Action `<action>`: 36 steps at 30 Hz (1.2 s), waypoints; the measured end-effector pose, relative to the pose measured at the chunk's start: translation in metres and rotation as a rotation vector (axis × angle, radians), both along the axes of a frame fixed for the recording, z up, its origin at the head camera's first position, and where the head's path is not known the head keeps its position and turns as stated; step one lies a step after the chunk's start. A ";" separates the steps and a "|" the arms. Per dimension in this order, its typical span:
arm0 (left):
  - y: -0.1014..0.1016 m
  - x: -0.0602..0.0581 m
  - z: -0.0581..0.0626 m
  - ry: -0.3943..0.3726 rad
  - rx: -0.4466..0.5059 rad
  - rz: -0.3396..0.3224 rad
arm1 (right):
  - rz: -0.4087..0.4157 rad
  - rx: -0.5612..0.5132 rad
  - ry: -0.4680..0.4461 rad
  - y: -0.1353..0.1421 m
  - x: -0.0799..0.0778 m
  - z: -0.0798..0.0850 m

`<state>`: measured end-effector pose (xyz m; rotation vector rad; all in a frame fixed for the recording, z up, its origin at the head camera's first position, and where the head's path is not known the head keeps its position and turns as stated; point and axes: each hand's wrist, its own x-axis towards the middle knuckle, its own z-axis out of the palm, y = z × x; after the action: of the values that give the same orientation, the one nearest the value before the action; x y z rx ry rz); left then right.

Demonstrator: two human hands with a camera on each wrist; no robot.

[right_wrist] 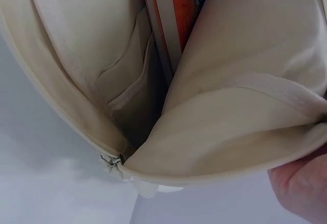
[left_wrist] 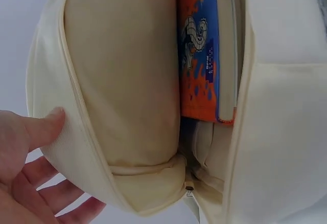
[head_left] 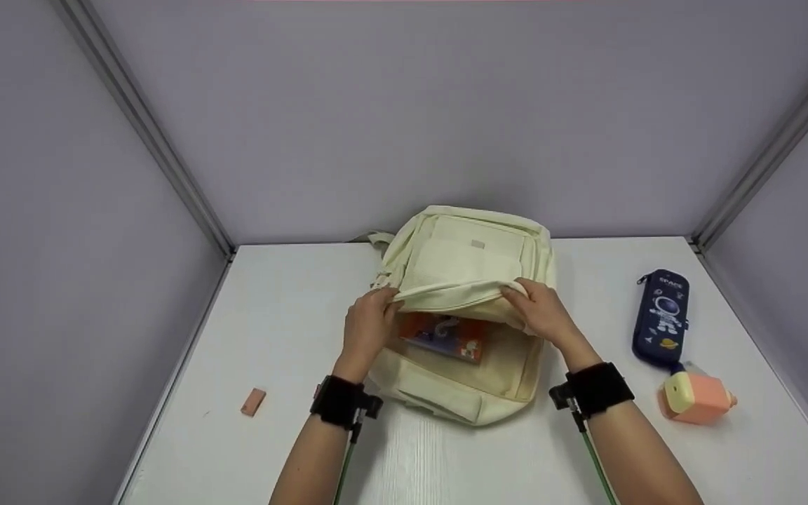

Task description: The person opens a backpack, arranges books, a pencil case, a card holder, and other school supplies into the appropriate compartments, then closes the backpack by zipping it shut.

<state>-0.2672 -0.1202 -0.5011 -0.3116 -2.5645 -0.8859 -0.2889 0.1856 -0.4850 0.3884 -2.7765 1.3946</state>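
A cream backpack (head_left: 470, 259) lies on the white table with its main compartment unzipped. My left hand (head_left: 367, 326) pinches the left side of the flap's edge; in the left wrist view its thumb lies on the cloth, other fingers behind. The right hand (head_left: 543, 308) grips the same edge on the right, and only part of that hand (right_wrist: 304, 185) shows in the right wrist view. Between the raised flap and the back panel sits an orange and blue book (left_wrist: 199, 50), its pages seen edge-on. Its lower part is hidden deep in the bag.
To the right lies a dark blue pencil case (head_left: 662, 319) with space pictures. Nearer me is an orange and yellow bottle-like object (head_left: 700, 398). A small orange-pink block (head_left: 253, 402) lies at the left. Grey panels (head_left: 376, 119) enclose the table's back and sides.
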 end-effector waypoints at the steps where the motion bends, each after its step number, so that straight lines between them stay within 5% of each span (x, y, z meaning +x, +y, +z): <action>1: -0.001 0.002 -0.001 0.014 -0.004 -0.009 | 0.007 0.004 -0.004 0.000 0.001 0.000; 7: -0.003 0.019 -0.010 0.046 -0.058 -0.064 | 0.067 0.040 -0.040 0.008 0.009 -0.007; 18: -0.005 0.049 -0.016 -0.025 -0.057 -0.221 | 0.263 -0.018 -0.165 0.036 0.033 -0.023; 27: 0.005 0.073 -0.038 0.040 -0.165 -0.321 | 0.366 -0.029 -0.162 0.053 0.051 -0.040; 31: 0.004 0.078 -0.043 -0.011 -0.227 -0.399 | 0.341 -0.034 -0.180 0.052 0.056 -0.045; 36: 0.003 0.079 -0.043 -0.074 -0.187 -0.440 | 0.226 -0.004 -0.127 0.040 0.063 -0.054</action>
<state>-0.1883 -0.1170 -0.5442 -0.9430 -2.6993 -0.8102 -0.2261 0.2253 -0.5394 0.6550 -2.9066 1.5184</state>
